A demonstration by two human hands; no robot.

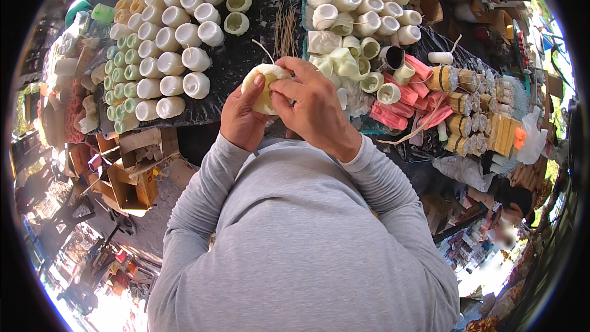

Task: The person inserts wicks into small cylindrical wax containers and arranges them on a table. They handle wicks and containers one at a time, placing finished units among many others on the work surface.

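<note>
Black tabletop crowded with white moulds, outdoors.

Bare black tabletop open as narrow lane between white cup rows at left and crowded tray at right. Lane partly blocked by two pale open moulds and stick bundle. Right side packed with pink blocks.

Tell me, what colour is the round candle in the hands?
Pale cream-yellow candle, seen best in the head view.

The right hand hides much of the pale round mould.
</note>
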